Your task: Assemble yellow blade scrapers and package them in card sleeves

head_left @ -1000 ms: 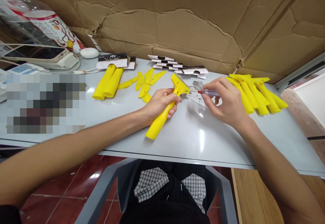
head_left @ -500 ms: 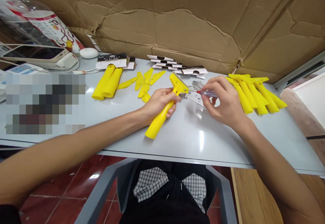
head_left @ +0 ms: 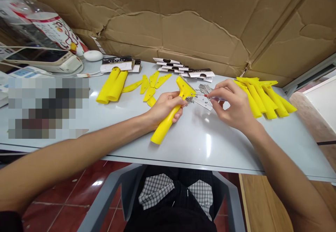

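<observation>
On the grey table (head_left: 210, 148), a yellow scraper handle (head_left: 164, 128) is clenched by the left hand (head_left: 165, 109), a screwdriver (head_left: 217, 99) pinched in the right hand's (head_left: 235, 102) fingertips, its tip barely moved.

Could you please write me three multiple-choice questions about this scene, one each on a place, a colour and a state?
1. Where do the metal plates lie?
A. On the floor
B. On the table, between the left hand and the right hand
C. On a shelf

2. What colour is the band on the screwdriver in the right hand?
A. Red
B. Blue
C. Green

3. What state is the yellow plastic handle in?
A. Lying loose on the table
B. Standing in a box
C. Gripped in the left hand

Answers:
1. B, the plates rest on the tabletop between both hands.
2. A, a red band shows next to the shaft.
3. C, the left hand wraps around it.
</observation>
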`<state>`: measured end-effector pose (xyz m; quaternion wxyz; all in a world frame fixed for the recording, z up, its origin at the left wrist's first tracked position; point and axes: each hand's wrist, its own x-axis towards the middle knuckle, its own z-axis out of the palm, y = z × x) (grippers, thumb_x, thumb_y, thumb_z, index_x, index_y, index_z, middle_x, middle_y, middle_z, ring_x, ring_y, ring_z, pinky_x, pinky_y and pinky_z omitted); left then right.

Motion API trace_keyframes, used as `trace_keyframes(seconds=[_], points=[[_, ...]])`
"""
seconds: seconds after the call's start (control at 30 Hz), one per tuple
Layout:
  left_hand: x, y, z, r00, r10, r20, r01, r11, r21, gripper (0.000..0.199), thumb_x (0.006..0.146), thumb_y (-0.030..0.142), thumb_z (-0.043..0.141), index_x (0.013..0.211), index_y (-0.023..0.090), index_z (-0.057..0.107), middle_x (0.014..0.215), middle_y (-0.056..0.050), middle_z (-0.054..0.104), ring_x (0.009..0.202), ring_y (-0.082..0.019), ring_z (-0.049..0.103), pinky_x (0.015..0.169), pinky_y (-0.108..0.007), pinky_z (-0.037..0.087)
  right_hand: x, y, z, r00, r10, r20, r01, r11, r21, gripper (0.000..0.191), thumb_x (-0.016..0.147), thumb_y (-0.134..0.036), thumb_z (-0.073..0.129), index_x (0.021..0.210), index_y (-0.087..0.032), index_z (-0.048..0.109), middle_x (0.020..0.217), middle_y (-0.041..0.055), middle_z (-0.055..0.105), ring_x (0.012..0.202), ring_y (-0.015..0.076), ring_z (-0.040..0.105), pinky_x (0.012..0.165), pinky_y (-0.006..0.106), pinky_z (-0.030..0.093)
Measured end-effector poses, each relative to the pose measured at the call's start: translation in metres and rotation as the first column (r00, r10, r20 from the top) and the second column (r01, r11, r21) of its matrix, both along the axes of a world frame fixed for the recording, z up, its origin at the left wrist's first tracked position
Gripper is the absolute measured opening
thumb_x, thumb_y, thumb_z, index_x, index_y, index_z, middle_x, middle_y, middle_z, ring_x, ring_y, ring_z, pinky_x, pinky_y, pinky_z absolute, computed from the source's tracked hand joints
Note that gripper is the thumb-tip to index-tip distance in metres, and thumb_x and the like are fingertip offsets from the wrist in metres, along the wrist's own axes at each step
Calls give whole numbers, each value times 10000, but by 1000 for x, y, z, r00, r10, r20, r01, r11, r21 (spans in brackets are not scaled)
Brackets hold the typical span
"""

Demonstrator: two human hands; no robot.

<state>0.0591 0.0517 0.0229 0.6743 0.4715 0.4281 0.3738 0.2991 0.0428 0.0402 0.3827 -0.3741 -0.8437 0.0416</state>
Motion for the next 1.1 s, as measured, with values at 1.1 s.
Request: trace_keyframes(seconds=[1.1], points=[[1,2,-1,999,40,34,-39,999,-29,131,785,172,653,725,189,538,442,43,486,316,-76,412,326,-199,315,4,1,0,992,-93,79,100,991,-86,167,854,-182,636,996,-237,568,811,3,712,590,146,615,562,290,457]])
